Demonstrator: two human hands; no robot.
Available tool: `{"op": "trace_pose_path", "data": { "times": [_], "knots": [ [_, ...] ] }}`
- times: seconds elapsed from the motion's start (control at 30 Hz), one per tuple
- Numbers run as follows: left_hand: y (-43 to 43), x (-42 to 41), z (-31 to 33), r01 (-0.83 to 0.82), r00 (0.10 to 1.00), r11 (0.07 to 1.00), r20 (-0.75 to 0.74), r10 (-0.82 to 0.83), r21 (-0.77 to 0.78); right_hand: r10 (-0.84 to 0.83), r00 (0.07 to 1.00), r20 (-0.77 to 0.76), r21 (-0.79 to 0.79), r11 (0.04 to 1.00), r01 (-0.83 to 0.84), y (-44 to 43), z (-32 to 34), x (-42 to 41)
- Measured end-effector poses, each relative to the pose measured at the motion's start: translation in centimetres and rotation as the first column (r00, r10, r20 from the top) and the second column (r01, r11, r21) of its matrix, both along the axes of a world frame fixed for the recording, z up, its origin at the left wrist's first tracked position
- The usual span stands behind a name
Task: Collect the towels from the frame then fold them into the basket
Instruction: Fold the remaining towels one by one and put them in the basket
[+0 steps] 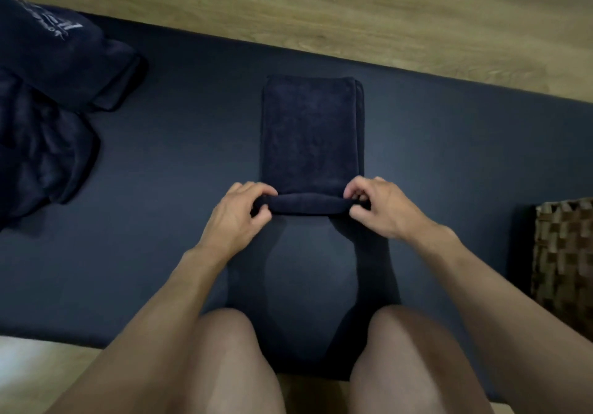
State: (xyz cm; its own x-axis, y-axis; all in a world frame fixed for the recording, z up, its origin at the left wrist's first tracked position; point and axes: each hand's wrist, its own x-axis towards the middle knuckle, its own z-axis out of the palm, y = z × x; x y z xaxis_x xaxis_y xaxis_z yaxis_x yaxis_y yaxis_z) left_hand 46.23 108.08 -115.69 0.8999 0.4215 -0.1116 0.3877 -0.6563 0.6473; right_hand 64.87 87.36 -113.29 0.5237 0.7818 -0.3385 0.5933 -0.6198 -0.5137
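Two hands curled | left hand [239,211] pinches rolled edge of towel [309,131] | right hand [378,208] pinches its other end | basket [564,253], apparently woven, well right of right hand

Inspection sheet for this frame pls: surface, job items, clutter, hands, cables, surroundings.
Surface: dark mat, flat.
Job's things: folded dark towel lies mid-mat with its near end rolled; pile of dark towels at left, unfolded; woven basket at the right edge.
Clutter: nothing seen.
Hands: left hand and right hand each pinch one end of the roll.
Cables: nothing seen.
Surroundings: wooden floor beyond the mat; bare knees at bottom.
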Motion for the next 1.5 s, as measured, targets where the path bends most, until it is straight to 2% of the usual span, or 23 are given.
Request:
{"op": "trace_pose_path", "data": {
  "times": [0.07,0.13,0.17,0.23,0.3,0.33,0.4,0.5,0.6,0.67,0.73,0.83,0.9,0.93,0.97,1.03,1.13,1.2,1.27,1.33,1.4,1.5],
  "knots": [
    [0.6,1.4,0.1,-0.105,0.993,0.988,-0.072,0.097,-0.113,-0.176,0.968,-0.181,0.008,0.984,0.180,0.5,0.1,0.9],
    [1.2,2.5,0.2,-0.148,0.987,0.977,-0.080,0.138,-0.152,-0.272,0.934,-0.232,0.067,0.953,0.294,1.0,-0.2,1.4],
    [1.3,2.9,0.2,-0.149,0.988,0.978,-0.062,0.142,-0.147,-0.275,0.946,-0.169,0.112,0.949,0.296,1.2,-0.5,1.4],
    [1.1,3.2,0.3,-0.144,0.990,0.987,-0.002,0.144,-0.078,-0.230,0.965,0.123,0.211,0.957,0.201,1.5,-1.2,0.9],
    [0.5,2.9,0.1,-0.104,0.991,0.991,0.095,0.096,0.086,-0.155,0.895,0.419,0.253,0.966,0.049,1.7,-1.9,-0.1],
    [0.3,2.6,0.0,-0.065,0.991,0.981,0.131,0.042,0.181,-0.125,0.863,0.489,0.262,0.965,-0.008,1.6,-2.2,-0.6],
    [0.0,1.8,-0.2,0.000,0.986,0.944,0.158,-0.055,0.329,-0.087,0.841,0.534,0.278,0.958,-0.077,0.8,-2.6,-1.2],
    [0.3,0.7,-0.5,0.116,0.986,0.894,0.061,-0.158,0.433,0.004,0.850,0.526,0.176,0.978,-0.114,-1.1,-2.9,-1.5],
    [0.6,0.9,-0.1,0.165,0.985,0.893,-0.018,-0.174,0.419,0.063,0.861,0.505,0.055,0.993,-0.105,-1.1,-2.4,-1.3],
    [1.0,1.9,0.7,0.146,0.989,0.928,-0.042,-0.140,0.344,0.069,0.854,0.516,0.032,0.994,-0.100,-0.1,-1.7,-1.0],
    [1.5,2.8,1.4,0.101,0.994,0.975,-0.069,-0.089,0.197,0.068,0.881,0.468,0.019,0.996,-0.087,0.6,-0.8,-0.4],
    [2.8,4.2,1.9,-0.055,0.995,0.998,-0.080,0.054,-0.006,0.010,0.969,0.246,-0.018,1.000,-0.005,1.4,0.0,1.6],
    [3.7,5.6,2.0,-0.128,0.989,0.991,-0.085,0.123,-0.050,-0.050,0.994,0.101,-0.068,0.996,0.057,2.4,0.1,3.5],
    [4.0,6.3,2.0,-0.149,0.986,0.987,-0.084,0.144,-0.055,-0.067,0.995,0.077,-0.049,0.996,0.071,3.1,0.1,4.2],
    [4.1,7.0,2.0,-0.165,0.984,0.985,-0.077,0.161,-0.047,-0.071,0.993,0.097,-0.017,0.997,0.073,3.7,0.1,4.7],
    [3.8,7.7,2.0,-0.178,0.984,0.984,-0.021,0.178,0.023,-0.103,0.967,0.233,0.072,0.993,0.088,4.6,0.1,4.9],
    [2.7,7.6,1.5,-0.091,0.991,0.961,0.120,0.061,0.261,-0.110,0.902,0.417,0.182,0.983,0.036,4.6,-0.5,3.8],
    [2.5,6.8,1.0,-0.004,0.990,0.923,0.133,-0.051,0.384,-0.118,0.910,0.397,0.218,0.975,0.031,3.9,-1.3,3.2],
    [2.4,6.0,0.7,0.080,0.991,0.899,0.060,-0.117,0.431,-0.101,0.944,0.313,0.220,0.975,0.032,3.0,-1.7,3.1],
    [2.2,5.5,0.5,0.140,0.990,0.884,-0.034,-0.139,0.445,-0.047,0.963,0.265,0.204,0.979,-0.008,2.4,-1.7,3.5],
    [1.8,5.9,0.7,0.121,0.993,0.887,-0.047,-0.112,0.446,-0.020,0.973,0.231,0.178,0.984,-0.022,2.2,-1.4,3.6],
    [2.0,7.2,1.6,0.082,0.996,0.936,-0.063,-0.064,0.341,-0.020,0.982,0.188,0.129,0.992,-0.004,2.5,-0.6,3.7]
  ]
}}
